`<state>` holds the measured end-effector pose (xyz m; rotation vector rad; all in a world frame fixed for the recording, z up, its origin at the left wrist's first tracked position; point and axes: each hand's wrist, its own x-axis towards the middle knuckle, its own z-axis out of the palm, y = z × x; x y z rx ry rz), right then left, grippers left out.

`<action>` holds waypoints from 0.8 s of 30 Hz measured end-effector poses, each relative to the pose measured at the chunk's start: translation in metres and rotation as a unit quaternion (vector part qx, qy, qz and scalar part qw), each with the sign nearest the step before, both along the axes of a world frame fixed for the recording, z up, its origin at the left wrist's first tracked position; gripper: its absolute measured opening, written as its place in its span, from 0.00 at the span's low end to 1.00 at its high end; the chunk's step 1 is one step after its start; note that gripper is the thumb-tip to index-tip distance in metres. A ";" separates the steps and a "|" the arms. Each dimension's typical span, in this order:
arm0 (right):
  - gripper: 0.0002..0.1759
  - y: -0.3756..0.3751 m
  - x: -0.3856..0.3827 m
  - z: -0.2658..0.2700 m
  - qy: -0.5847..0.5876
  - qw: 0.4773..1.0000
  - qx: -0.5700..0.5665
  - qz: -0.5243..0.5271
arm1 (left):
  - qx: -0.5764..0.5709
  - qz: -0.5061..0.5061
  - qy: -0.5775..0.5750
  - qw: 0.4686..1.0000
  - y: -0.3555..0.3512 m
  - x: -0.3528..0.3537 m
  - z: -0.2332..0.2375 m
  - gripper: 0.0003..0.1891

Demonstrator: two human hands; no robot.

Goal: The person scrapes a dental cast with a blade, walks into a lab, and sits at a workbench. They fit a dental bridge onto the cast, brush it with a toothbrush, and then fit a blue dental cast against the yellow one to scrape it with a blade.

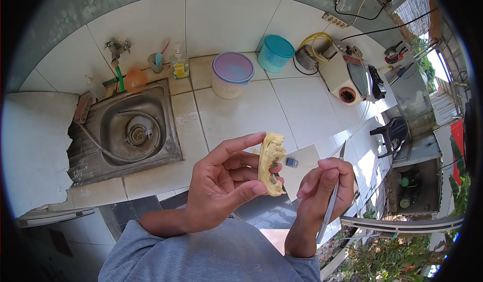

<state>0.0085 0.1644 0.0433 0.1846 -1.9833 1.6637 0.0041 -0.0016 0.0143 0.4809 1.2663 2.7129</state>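
My left hand is closed around a pale yellow dental cast, pinched between thumb and fingertips. The cast is curved, with bumpy tooth-like shapes and some greyish patches along its inner side. A slim metal carving tool is gripped in my right hand. Its narrow pointed end sticks up above the fist, and its handle runs down past the wrist. Tool and cast are apart, both held above the tiled counter in front of my body.
On the left a steel sink holds a coiled hose. A lidded tub, a turquoise bucket and a soap bottle stand along the wall. A boxy machine with cables is at the back right.
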 end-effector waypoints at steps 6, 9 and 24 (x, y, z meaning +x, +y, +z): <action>0.16 0.010 0.002 -0.010 0.016 0.996 0.025 0.079 | 0.004 -0.008 -0.012 1.000 0.001 -0.001 0.002 0.35; 0.12 -0.004 -0.001 0.000 0.029 0.999 0.012 -0.003 | 0.016 -0.025 -0.021 0.999 0.001 -0.001 0.003 0.35; 0.16 0.010 -0.010 -0.004 0.023 0.997 0.035 0.067 | 0.107 -0.162 -0.086 0.977 -0.004 -0.003 0.007 0.34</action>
